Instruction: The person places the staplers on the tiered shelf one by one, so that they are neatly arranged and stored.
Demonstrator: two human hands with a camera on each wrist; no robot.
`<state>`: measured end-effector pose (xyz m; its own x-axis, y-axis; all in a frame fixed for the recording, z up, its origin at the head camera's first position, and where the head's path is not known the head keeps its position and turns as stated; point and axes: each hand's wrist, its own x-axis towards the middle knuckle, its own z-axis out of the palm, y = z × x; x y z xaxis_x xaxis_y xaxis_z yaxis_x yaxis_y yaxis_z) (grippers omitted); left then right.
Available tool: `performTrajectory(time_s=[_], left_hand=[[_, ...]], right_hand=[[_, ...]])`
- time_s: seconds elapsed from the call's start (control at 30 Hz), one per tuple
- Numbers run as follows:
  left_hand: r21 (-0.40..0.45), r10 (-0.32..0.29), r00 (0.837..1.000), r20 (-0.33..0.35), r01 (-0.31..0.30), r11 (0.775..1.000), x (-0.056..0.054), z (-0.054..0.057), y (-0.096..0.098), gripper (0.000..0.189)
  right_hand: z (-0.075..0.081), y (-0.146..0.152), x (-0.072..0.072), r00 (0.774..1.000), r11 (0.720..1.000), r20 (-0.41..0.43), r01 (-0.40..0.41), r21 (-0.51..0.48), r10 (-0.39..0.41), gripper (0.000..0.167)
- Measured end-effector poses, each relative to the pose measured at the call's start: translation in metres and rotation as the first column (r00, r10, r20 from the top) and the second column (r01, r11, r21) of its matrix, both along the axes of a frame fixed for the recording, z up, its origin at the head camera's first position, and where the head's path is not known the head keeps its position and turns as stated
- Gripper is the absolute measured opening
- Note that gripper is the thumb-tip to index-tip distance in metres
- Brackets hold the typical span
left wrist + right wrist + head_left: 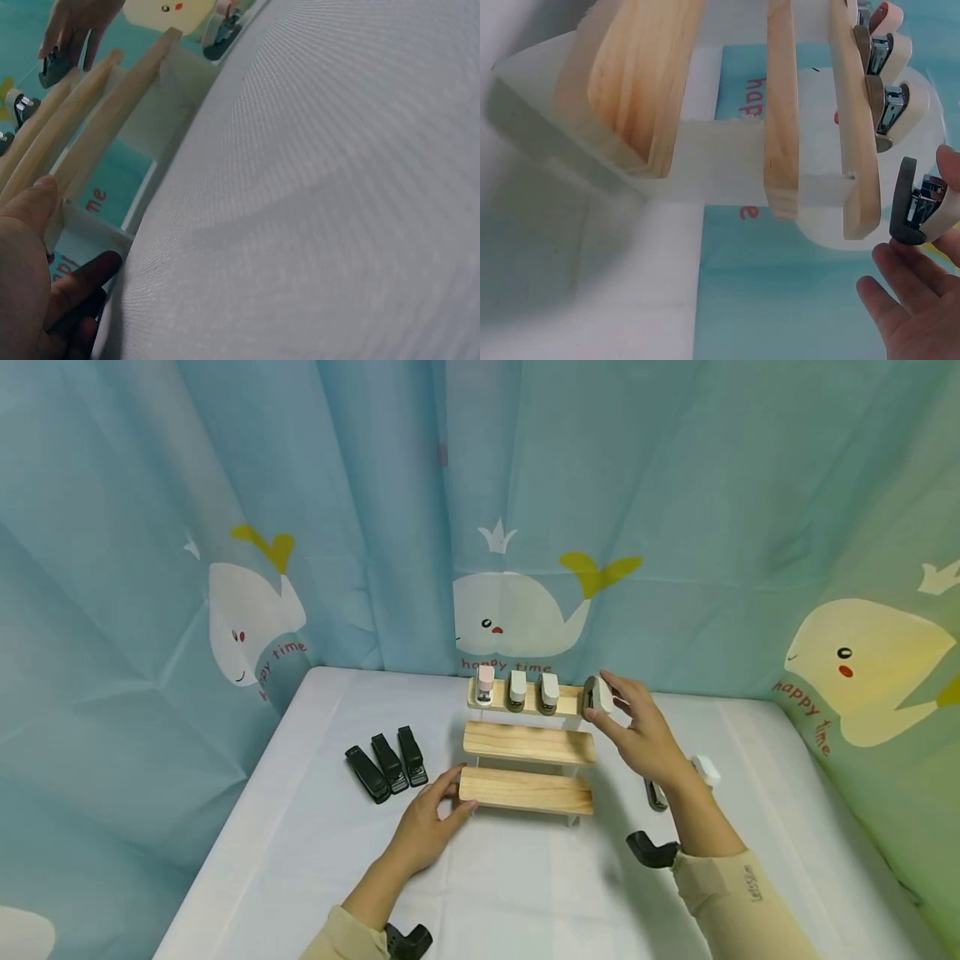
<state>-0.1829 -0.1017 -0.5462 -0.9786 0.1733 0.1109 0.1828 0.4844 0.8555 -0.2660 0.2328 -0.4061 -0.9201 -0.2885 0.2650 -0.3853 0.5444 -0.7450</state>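
Observation:
My right hand point(637, 727) pinches a small white stapler with a grey base point(907, 202) between thumb and fingers. It is at the right end of the top step of a three-step wooden display rack point(528, 742); the right wrist view shows a gap between stapler and step. My left hand point(425, 822) grips the left end of the lowest step, thumb at its front edge, other fingers round its side. Along the top step stand a pink-topped stapler point(485, 685) and two white staplers, one left point(517, 690) and one right point(549, 692). The two lower steps are bare.
Three black staplers point(388, 766) lie side by side on the white table left of the rack. Past my right forearm, a white-topped stapler point(705, 769) and a grey stapler base point(656, 795) show partly hidden. A blue whale-print curtain point(390, 527) hangs behind the table.

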Motion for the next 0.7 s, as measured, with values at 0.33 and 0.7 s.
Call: performTrajectory(time_s=[0.33,0.7], left_hand=[[-0.003,0.004,1.000,-0.002,-0.004,1.000,0.000,-0.002,-0.001,0.075],[-0.013,0.007,1.000,-0.013,-0.007,1.000,-0.001,-0.003,0.000,0.075]], right_hand=[[0.000,-0.010,-0.007,0.999,1.000,0.040,-0.005,0.016,0.004,0.070],[-0.004,-0.016,-0.014,0.999,0.999,0.052,0.002,0.035,-0.004,0.069]])
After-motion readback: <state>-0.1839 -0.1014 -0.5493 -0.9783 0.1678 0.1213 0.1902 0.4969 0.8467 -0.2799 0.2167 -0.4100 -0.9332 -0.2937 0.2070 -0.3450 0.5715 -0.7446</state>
